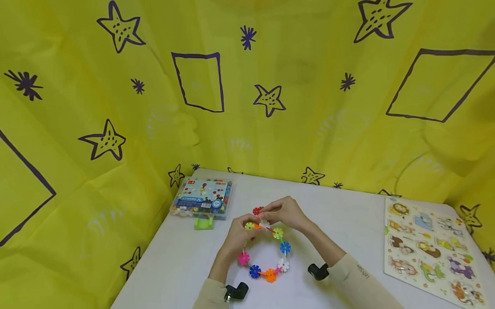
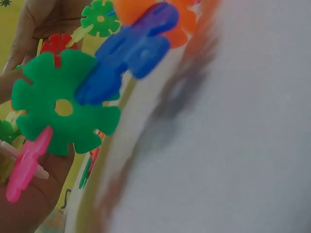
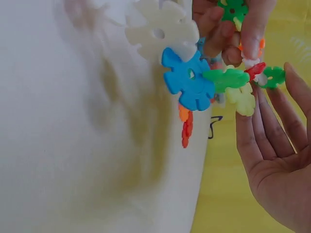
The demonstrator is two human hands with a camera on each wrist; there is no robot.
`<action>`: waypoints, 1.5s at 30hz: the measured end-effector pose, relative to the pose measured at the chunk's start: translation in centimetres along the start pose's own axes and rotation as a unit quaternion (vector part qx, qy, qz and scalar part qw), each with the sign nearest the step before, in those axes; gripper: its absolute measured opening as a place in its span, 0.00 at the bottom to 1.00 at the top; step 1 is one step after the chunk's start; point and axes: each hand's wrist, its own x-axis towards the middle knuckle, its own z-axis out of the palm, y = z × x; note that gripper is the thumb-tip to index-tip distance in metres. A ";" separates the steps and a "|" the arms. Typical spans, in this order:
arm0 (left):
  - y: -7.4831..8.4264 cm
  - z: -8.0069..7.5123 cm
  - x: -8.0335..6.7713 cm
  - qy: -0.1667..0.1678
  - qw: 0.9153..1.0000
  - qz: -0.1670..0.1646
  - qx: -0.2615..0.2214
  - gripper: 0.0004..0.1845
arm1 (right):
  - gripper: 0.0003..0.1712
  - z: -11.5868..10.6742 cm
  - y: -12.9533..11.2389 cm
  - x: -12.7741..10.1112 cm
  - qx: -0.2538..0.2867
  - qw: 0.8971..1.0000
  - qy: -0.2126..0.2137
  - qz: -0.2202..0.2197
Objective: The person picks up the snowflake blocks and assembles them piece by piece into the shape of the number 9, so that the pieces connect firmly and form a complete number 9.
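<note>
Plastic snowflake discs in many colours are linked into a ring [image 1: 270,275] over the white table. At the ring's far side, my left hand [image 1: 236,232] pinches it near a yellow-green disc [image 1: 249,226]. From the right, my right hand [image 1: 286,213] grips the same stretch, by a white disc [image 1: 264,225] and a red disc [image 1: 258,211]. A large green disc [image 2: 63,104] and a blue disc [image 2: 129,53] hang in front of the left wrist camera. In the right wrist view, a small green disc [image 3: 273,77] lies at my right fingertips.
A clear box of coloured pieces [image 1: 201,196] sits at the back left, with a light green plastic piece [image 1: 203,223] before it. An animal picture board [image 1: 429,252] lies at the right. Yellow cloth [image 1: 297,138] with drawn stars rises behind the table.
</note>
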 end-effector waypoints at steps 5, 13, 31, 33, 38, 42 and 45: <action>-0.1 0.1 0.0 -0.021 1.000 -0.005 0.017 0.15 | 0.16 -0.1 1.1 0.4 -0.039 0.998 0.042 0.015; 0.2 0.2 0.0 -0.022 0.999 -0.022 -0.013 0.23 | 0.14 0.0 3.2 2.0 -0.263 0.957 0.110 0.057; 0.2 -0.4 0.2 -0.022 0.999 0.011 0.037 0.20 | 0.09 0.0 3.1 2.6 -0.236 0.961 0.134 0.057; 0.2 -0.5 0.2 -0.015 0.999 0.013 0.028 0.20 | 0.07 -0.1 2.9 2.4 -0.207 0.967 0.140 0.040; 0.2 -0.7 0.2 0.006 1.000 0.007 0.015 0.23 | 0.05 -0.5 2.1 2.2 -0.110 0.986 0.128 -0.010; 0.1 -0.9 0.2 0.014 1.000 0.008 0.012 0.26 | 0.06 -0.6 1.0 2.0 -0.042 0.992 0.111 -0.034; 0.1 -0.9 0.2 0.008 1.000 0.013 0.004 0.26 | 0.06 -0.5 0.1 1.7 -0.019 0.994 0.099 -0.046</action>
